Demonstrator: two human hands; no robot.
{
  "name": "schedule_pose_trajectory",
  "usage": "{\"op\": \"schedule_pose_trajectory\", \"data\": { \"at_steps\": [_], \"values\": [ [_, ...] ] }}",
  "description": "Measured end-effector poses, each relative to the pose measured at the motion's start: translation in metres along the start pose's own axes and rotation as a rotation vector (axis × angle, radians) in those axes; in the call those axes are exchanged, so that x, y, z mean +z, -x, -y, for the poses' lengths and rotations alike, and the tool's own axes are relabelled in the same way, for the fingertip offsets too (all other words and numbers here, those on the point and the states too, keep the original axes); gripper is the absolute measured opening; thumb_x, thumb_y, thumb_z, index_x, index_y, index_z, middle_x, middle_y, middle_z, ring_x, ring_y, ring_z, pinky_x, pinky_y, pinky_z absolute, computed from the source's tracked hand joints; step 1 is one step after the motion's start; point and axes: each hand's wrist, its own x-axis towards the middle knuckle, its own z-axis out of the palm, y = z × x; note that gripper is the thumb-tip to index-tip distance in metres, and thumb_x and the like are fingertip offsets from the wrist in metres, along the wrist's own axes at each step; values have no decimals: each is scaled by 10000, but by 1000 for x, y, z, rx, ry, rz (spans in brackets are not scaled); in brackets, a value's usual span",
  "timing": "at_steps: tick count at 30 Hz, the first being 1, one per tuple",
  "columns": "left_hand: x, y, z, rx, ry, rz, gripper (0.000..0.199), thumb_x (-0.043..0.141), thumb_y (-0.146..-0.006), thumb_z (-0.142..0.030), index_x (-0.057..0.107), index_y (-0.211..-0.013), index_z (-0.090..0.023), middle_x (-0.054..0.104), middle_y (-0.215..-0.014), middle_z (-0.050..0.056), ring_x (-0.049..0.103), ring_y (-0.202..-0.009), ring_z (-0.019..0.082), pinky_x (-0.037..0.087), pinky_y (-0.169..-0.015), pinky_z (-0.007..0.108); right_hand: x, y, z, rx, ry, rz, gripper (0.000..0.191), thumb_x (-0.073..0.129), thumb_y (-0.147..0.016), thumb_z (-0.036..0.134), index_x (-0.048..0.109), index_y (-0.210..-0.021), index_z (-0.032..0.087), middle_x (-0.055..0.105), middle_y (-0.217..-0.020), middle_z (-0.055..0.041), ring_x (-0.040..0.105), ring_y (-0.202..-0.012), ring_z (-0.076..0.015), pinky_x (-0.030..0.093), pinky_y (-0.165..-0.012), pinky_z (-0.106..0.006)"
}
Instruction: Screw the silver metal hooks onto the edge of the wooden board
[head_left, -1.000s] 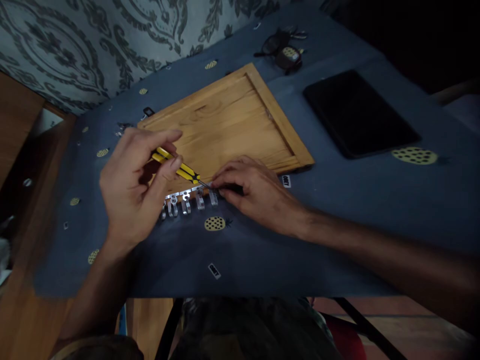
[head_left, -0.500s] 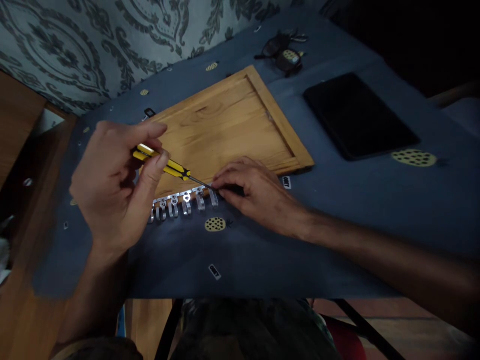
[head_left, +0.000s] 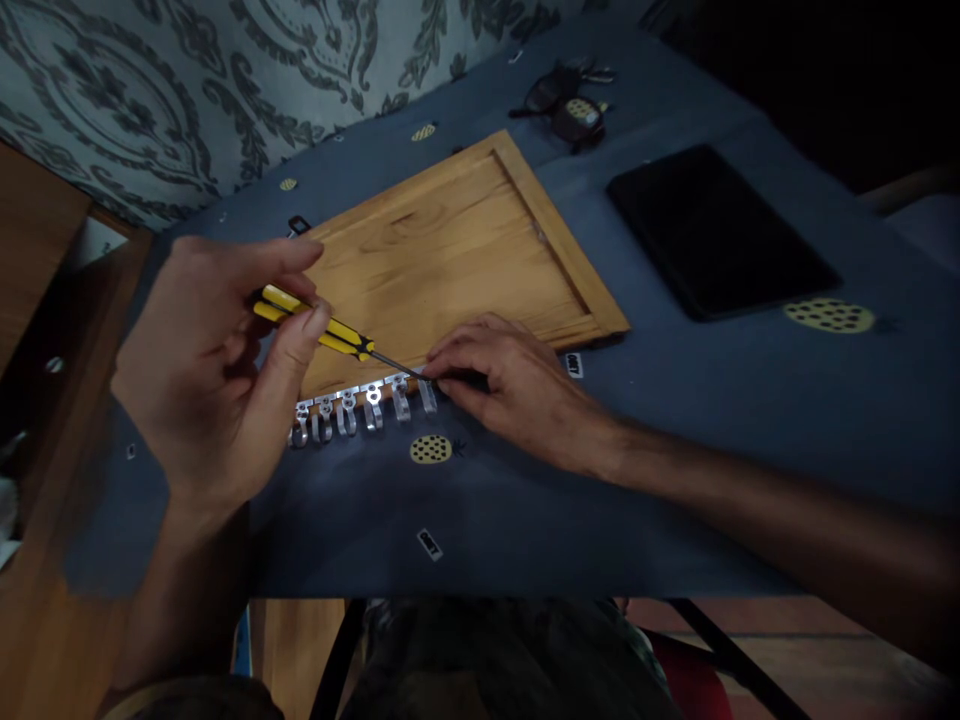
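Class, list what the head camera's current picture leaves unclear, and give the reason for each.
Tip of the screwdriver: head view, hidden by the right hand.
Pale object: head view, cut off by the left edge.
Small metal item beside the glasses: head view, too small and dark.

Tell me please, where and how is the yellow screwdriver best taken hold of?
Probably best by its thick yellow-and-black handle, with the left hand coming from the left: the handle is raised, while the thin shaft slopes down towards the right hand.
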Motion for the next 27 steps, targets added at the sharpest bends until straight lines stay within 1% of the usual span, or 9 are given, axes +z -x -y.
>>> {"op": "schedule_pose_trajectory", "data": {
  "at_steps": [4, 7, 11, 15, 18, 20, 22, 25, 27],
  "values": [
    [0, -1, 1, 1, 15, 1, 265, 695, -898, -258, 729, -1160, -269, 708, -924, -12, 640, -819, 141, 485, -723, 314, -1, 0, 1, 10, 9, 4, 215, 650, -874, 66, 791, -936, 215, 773, -1009, -53, 647, -1067, -252, 486, -969, -420],
    [0, -1, 2, 36, 34, 15, 284, 699, -894, -228, 727, -1175, -266, 703, -921, -8, 656, -843, 147, 476, -722, 307, 0, 0, 0, 13, 14, 9, 210, 651, -875, 64, 790, -947, 204, 774, -1011, -55, 643, -1069, -254, 485, -964, -413],
    [0, -2, 3, 46, 43, 26, 331, 707, -876, -194, 714, -1199, -266, 691, -935, -9, 679, -877, 168, 492, -743, 322, 1, 0, -2, -15, 8, -5, 206, 650, -876, 71, 785, -936, 216, 774, -1000, -43, 645, -1053, -245, 480, -952, -404],
    [-2, -3, 6, 119, 59, 57, 404, 730, -852, -174, 695, -1240, -282, 697, -940, -17, 664, -862, 155, 494, -755, 315, 2, 0, -3, -27, 6, -18, 203, 652, -883, 90, 787, -929, 234, 774, -998, -38, 647, -1042, -242, 477, -939, -400],
    [-3, -5, 6, 132, 87, 75, 416, 729, -853, -165, 695, -1249, -290, 698, -941, -13, 661, -851, 148, 490, -734, 307, 2, 0, -3, -31, 2, -15, 193, 657, -886, 110, 790, -931, 243, 773, -991, -35, 647, -1033, -242, 475, -942, -407],
    [-2, -6, 5, 122, 103, 86, 395, 734, -862, -174, 697, -1244, -267, 701, -946, -6, 677, -870, 151, 513, -742, 306, 2, 0, -3, -31, 2, -17, 184, 662, -887, 116, 791, -928, 241, 773, -985, -36, 647, -1026, -240, 476, -937, -406],
    [2, -5, 1, 95, 165, 52, 369, 749, -867, -197, 698, -1231, -235, 696, -953, 1, 696, -875, 148, 553, -754, 300, 2, 0, -3, -31, 7, -23, 176, 668, -889, 120, 792, -920, 242, 773, -975, -34, 647, -1019, -237, 478, -924, -398],
    [13, 0, -5, -11, 344, -29, 390, 822, -824, -255, 701, -1191, -202, 691, -931, 2, 693, -816, 118, 585, -725, 263, 3, 0, -2, -30, 12, -26, 172, 679, -885, 116, 791, -914, 244, 771, -967, -31, 648, -1021, -236, 480, -923, -389],
    [19, 3, -8, -89, 438, -19, 434, 863, -785, -261, 689, -1179, -206, 691, -922, -2, 690, -814, 114, 598, -743, 257, 3, 0, -2, -27, 13, -23, 179, 681, -877, 104, 790, -915, 242, 770, -971, -32, 648, -1028, -238, 478, -935, -392]
  ]
}}
